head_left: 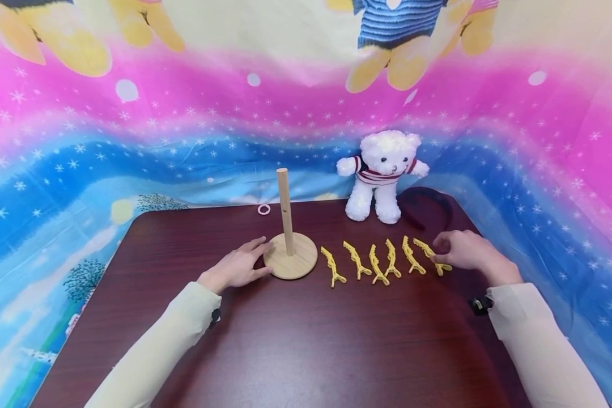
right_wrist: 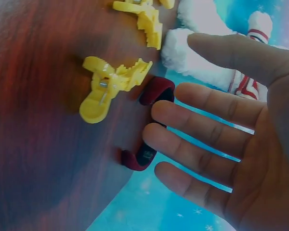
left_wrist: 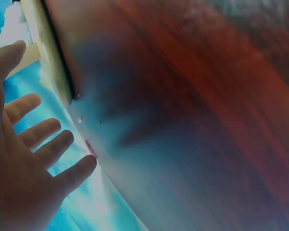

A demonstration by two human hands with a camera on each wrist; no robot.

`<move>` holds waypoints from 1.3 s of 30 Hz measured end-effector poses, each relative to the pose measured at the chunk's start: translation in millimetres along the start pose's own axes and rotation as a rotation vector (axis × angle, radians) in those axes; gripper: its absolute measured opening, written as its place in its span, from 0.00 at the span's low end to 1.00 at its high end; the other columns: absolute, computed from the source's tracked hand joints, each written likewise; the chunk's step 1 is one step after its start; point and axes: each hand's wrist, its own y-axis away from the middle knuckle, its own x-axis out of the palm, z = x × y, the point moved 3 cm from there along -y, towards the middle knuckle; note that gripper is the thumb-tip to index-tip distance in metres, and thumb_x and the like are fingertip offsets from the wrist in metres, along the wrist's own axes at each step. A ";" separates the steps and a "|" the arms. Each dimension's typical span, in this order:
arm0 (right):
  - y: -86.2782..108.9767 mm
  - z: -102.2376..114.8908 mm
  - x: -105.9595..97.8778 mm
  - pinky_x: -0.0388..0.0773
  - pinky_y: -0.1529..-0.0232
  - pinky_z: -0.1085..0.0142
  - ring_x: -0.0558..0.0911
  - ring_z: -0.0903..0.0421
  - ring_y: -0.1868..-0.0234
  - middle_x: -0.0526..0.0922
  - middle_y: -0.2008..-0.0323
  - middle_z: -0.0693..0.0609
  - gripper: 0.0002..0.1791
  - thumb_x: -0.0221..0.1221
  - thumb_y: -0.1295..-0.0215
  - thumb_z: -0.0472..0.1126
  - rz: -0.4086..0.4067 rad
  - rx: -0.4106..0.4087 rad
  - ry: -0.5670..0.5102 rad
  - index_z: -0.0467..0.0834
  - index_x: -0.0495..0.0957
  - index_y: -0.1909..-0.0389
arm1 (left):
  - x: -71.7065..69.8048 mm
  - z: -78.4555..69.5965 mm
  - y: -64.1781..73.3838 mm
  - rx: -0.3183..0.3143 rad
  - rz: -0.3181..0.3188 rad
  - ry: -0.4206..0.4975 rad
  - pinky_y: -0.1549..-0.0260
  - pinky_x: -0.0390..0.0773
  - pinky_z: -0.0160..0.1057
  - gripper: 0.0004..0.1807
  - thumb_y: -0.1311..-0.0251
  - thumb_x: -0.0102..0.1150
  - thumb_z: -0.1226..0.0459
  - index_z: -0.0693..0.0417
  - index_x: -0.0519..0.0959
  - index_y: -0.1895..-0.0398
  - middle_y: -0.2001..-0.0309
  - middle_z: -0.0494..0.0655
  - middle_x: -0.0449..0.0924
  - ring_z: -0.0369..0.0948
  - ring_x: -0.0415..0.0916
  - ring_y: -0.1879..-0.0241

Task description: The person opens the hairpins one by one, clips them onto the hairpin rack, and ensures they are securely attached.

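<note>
My left hand [head_left: 238,264] is beside the round base of a wooden stand [head_left: 284,212], fingers spread at its left edge; whether they touch it I cannot tell. In the left wrist view that hand [left_wrist: 31,159] shows straight, parted fingers, with the pale base [left_wrist: 50,53] beyond. My right hand [head_left: 465,249] is over the rightmost of several yellow alligator hair clips [head_left: 357,260]. The right wrist view shows this hand [right_wrist: 231,130] with extended fingers, holding nothing, apart from the nearest clip [right_wrist: 103,86]. The clips lie in a row right of the stand.
A white teddy bear [head_left: 382,175] in a striped top stands at the table's back edge. Right of it lies a dark red headband [right_wrist: 159,89]. Behind the stand is a small pale ring [head_left: 263,209]. Patterned cloth [head_left: 265,158] surrounds the dark wooden table [head_left: 306,340].
</note>
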 end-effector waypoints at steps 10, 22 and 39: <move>2.3 -10.0 12.0 0.81 0.60 0.47 0.81 0.51 0.62 0.86 0.59 0.47 0.30 0.70 0.45 0.60 0.072 0.041 0.024 0.42 0.83 0.51 | 4.8 -8.8 -2.4 0.070 -0.005 -0.031 0.32 0.69 0.55 0.38 0.32 0.56 0.45 0.49 0.63 0.24 0.23 0.60 0.56 0.55 0.59 0.25; 0.2 -17.5 21.4 0.70 0.70 0.61 0.74 0.54 0.68 0.80 0.68 0.52 0.26 0.70 0.46 0.61 0.139 0.070 0.015 0.44 0.82 0.58 | 10.2 -13.3 -6.7 0.065 0.084 -0.046 0.29 0.62 0.59 0.38 0.31 0.53 0.44 0.47 0.59 0.22 0.20 0.56 0.50 0.58 0.51 0.22; 2.7 -16.9 33.2 0.63 0.75 0.62 0.70 0.55 0.75 0.73 0.77 0.53 0.17 0.70 0.44 0.57 0.146 0.107 0.009 0.50 0.78 0.73 | 13.8 -12.3 -12.7 0.074 0.082 -0.016 0.30 0.63 0.60 0.39 0.33 0.55 0.42 0.44 0.59 0.22 0.20 0.54 0.49 0.59 0.54 0.24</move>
